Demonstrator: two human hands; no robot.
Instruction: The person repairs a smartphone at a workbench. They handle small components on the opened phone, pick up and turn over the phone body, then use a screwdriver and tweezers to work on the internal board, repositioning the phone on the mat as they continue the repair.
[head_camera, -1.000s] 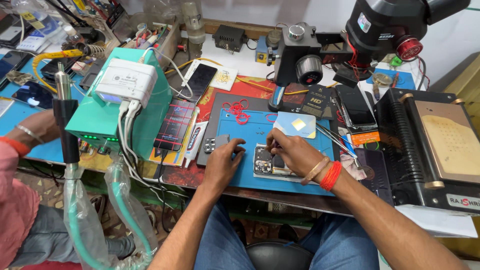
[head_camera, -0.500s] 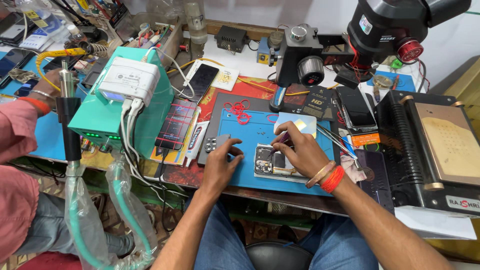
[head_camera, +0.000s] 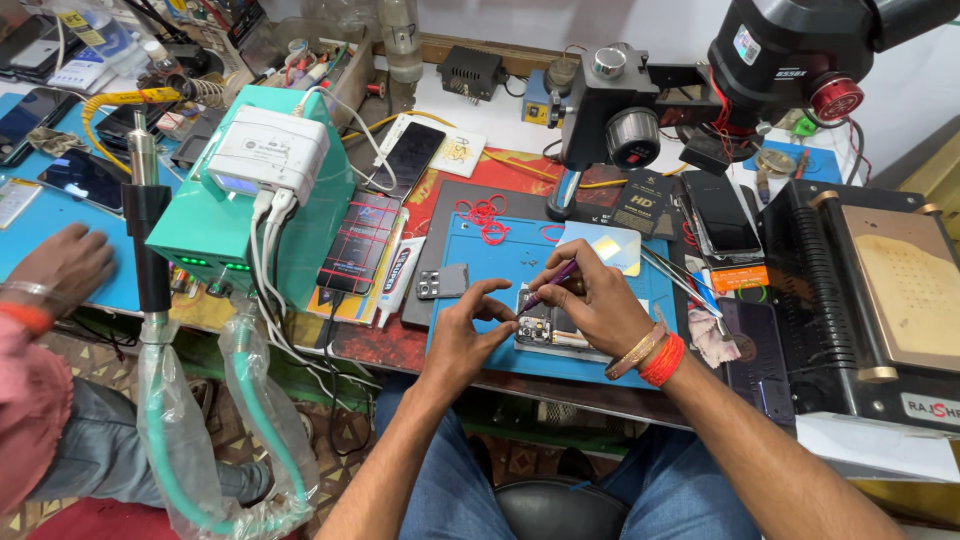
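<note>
The right hand (head_camera: 600, 300) bends at the wrist over an opened smartphone (head_camera: 548, 330), its fingers (head_camera: 562, 283) pinched together around a slim purple-handled tool (head_camera: 548, 285) whose tip slants down to the phone's upper end. The left hand (head_camera: 470, 330) comes in from the near edge with a straight forearm; its fingers (head_camera: 495, 292) curl loosely apart, thumb and forefinger tips resting against the phone's left edge and steadying it. The phone lies flat, back cover off, showing dark metal plates and a camera block, directly under both hands near the front edge of a blue rubbery work mat (head_camera: 500, 255). On that mat, just left of the phone, sits a small grey square camera module (head_camera: 441, 283); behind the phone lie a pale glossy rectangular card (head_camera: 605, 247) and a tangle of red rubber bands (head_camera: 487, 215). Metal tweezers (head_camera: 680, 285) lie right of the phone. Orange and red bangles ring the right wrist. Farther left of the mat on the tabletop stands a teal boxy power unit (head_camera: 215, 225), and beyond it another person's hand (head_camera: 68, 265) rests on a second blue mat.
</note>
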